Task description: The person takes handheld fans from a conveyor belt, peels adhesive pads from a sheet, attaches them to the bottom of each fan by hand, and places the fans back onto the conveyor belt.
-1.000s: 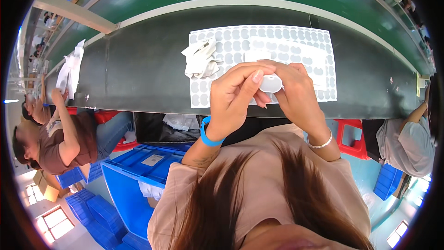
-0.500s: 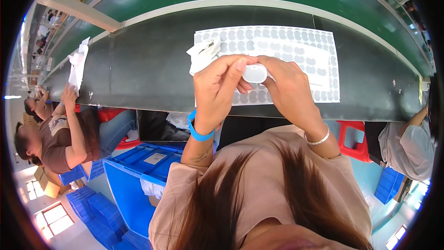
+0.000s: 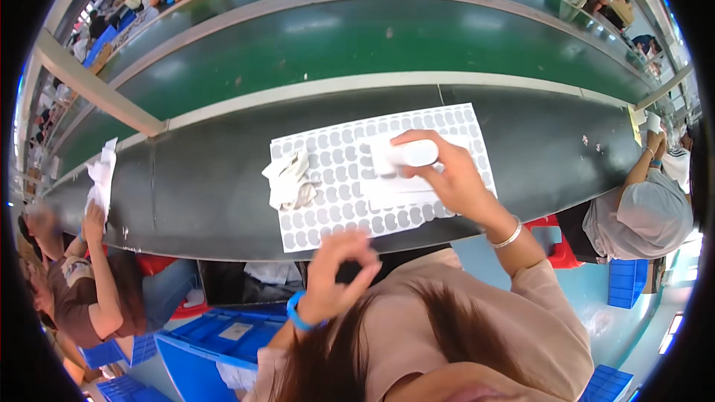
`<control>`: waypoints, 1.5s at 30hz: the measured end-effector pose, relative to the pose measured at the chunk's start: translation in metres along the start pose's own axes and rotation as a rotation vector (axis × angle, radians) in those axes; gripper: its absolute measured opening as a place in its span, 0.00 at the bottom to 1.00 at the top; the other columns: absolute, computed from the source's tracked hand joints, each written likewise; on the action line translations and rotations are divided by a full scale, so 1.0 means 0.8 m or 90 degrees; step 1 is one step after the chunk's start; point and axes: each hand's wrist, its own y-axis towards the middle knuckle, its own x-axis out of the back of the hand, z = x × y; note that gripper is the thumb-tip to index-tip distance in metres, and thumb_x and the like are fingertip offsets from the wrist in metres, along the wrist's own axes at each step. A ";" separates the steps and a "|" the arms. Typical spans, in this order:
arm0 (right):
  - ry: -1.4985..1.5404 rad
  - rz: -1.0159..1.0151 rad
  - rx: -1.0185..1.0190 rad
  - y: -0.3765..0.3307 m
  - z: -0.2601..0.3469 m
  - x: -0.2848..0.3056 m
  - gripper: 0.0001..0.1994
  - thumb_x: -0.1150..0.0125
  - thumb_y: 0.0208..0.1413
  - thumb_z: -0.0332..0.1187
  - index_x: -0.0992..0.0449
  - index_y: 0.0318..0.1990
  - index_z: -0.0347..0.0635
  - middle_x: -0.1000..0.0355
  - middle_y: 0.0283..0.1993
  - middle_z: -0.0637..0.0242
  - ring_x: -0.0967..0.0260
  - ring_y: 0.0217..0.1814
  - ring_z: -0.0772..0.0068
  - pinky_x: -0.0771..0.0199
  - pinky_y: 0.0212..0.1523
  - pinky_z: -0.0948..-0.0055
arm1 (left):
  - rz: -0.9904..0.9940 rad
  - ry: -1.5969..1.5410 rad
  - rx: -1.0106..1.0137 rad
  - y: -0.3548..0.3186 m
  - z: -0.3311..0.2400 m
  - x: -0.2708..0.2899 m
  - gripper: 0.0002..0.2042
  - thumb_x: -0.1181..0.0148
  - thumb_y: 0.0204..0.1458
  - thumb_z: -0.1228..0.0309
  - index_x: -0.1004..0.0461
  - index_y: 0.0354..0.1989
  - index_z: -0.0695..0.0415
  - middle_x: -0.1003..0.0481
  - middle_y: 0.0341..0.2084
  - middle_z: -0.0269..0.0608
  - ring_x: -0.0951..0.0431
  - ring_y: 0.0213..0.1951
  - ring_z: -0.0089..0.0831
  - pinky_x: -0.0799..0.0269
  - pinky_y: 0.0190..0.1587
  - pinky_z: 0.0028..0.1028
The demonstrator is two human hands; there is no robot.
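Note:
My right hand [image 3: 450, 179] grips a white, smooth piece with an oval end [image 3: 417, 152] over the sticker sheet [image 3: 328, 219]. The far part of that piece is smeared, so I cannot tell its kind. White sheet, rows of grey rounded shapes: it lies slightly turned on the black worktop [image 3: 205, 179], with smaller white papers [image 3: 402, 199] on top under my right hand. My left hand [image 3: 339, 272] is blurred at the worktop's near edge, thumb and fingers apart around a gap with nothing in it. A crumpled white cloth or paper [image 3: 289, 182] rests on the sheet's left part.
Beyond the worktop's pale rail runs a green conveyor belt [image 3: 357, 45]. A co-worker [image 3: 93, 283] at the left handles a white sheet [image 3: 102, 179]; another person [image 3: 633, 205] sits at the right. Blue crates [image 3: 223, 335] and a black bin [image 3: 253, 279] stand below on my left.
My left hand has let go of the white piece and dropped toward me. My right hand keeps it, now tilted over the sheet. The view has shifted, showing more beyond the belt.

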 end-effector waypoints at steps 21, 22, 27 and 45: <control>-0.717 -0.087 0.299 0.266 -0.186 0.155 0.24 0.48 0.38 0.13 0.34 0.46 0.43 0.38 0.56 0.60 0.34 0.50 0.53 0.30 0.48 0.62 | 0.572 -0.156 0.680 -0.180 0.115 0.081 0.14 0.49 0.56 0.71 0.29 0.49 0.63 0.24 0.42 0.41 0.25 0.46 0.32 0.32 0.47 0.26; -0.780 -0.059 0.283 0.278 -0.199 0.166 0.23 0.46 0.38 0.14 0.34 0.46 0.43 0.39 0.57 0.60 0.34 0.51 0.54 0.30 0.48 0.63 | 0.571 -0.172 0.677 -0.183 0.121 0.082 0.14 0.48 0.55 0.71 0.29 0.49 0.63 0.24 0.42 0.41 0.25 0.46 0.32 0.32 0.47 0.26; -0.850 -0.046 0.376 0.300 -0.207 0.159 0.23 0.45 0.43 0.20 0.34 0.51 0.45 0.40 0.60 0.59 0.32 0.48 0.59 0.31 0.49 0.64 | 0.534 -0.276 0.665 -0.166 0.108 0.080 0.15 0.46 0.54 0.71 0.30 0.49 0.63 0.25 0.42 0.42 0.26 0.46 0.32 0.32 0.47 0.28; -0.258 -0.145 0.124 0.024 -0.113 0.095 0.12 0.45 0.50 0.20 0.26 0.43 0.36 0.28 0.47 0.59 0.28 0.43 0.66 0.29 0.45 0.73 | 0.465 -0.490 0.657 -0.115 0.054 0.065 0.19 0.41 0.48 0.70 0.30 0.48 0.64 0.27 0.43 0.42 0.28 0.45 0.30 0.33 0.47 0.29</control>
